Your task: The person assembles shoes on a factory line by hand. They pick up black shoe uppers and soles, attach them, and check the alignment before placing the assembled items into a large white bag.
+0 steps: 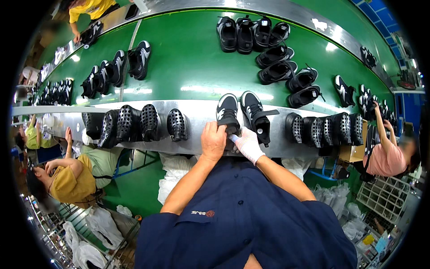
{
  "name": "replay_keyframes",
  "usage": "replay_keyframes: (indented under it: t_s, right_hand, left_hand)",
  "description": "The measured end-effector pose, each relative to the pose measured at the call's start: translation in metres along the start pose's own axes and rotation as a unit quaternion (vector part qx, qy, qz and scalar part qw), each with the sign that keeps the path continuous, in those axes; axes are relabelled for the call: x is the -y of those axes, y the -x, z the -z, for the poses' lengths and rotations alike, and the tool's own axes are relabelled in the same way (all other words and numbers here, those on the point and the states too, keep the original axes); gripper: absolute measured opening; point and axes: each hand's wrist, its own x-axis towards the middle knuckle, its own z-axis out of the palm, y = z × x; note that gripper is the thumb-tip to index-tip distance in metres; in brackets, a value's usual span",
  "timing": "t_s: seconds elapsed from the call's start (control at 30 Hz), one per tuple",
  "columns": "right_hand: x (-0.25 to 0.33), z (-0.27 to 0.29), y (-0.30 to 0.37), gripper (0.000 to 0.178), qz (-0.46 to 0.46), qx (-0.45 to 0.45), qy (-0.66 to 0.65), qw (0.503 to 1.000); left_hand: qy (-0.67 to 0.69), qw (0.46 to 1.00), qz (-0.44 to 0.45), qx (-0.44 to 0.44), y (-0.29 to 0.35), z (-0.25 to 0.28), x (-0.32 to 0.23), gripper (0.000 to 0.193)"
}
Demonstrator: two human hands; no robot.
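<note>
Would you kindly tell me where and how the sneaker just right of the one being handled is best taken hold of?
Probably by the heel collar of that sneaker, coming from the person's side: its toe points away, and the shoe opening lies at the near end, offering a rim to pinch. The strap juts out to the right, so it seems better avoided.

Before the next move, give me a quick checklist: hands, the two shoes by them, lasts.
1. Left hand on the left shoe: ok, fingers at its opening.
2. Right hand gloved: ok, white glove on.
3. Left hand gloved: not ok, bare.
4. Right shoe strap fastened: not ok, sticks out to the right.
5. Lasts clear of both hands: ok, apart on either side.
6. Left shoe's inside: cannot tell, hidden.
</note>
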Motion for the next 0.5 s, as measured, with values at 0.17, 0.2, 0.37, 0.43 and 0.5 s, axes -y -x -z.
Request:
replay_keyframes:
  t_s: [0.17,0.2,0.37,0.43,0.5]
  right_hand:
    - [0.009,-0.001,0.008,0.035,-0.077,0.027,-0.102,0.991]
    - [0.010,-0.001,0.009,0.033,-0.070,0.030,-0.104,0.992]
    - [0.017,-0.009,0.019,0.028,-0.073,0.062,-0.169,0.981]
    - [0.017,-0.013,0.026,0.025,-0.083,0.104,-0.242,0.961]
    - [0.007,-0.005,0.025,0.026,-0.046,0.186,-0.183,0.964]
  left_hand:
    - [0.009,0.998,0.068,0.015,0.030,-0.008,-0.005,0.021]
    - [0.051,0.989,0.135,0.020,0.035,-0.006,-0.006,0.023]
    - [0.205,0.836,0.499,0.098,0.031,0.013,-0.003,0.069]
    - [0.377,0.668,0.622,0.159,0.015,0.026,-0.008,0.082]
    - [0.451,0.648,0.599,0.136,0.031,0.012,0.010,0.085]
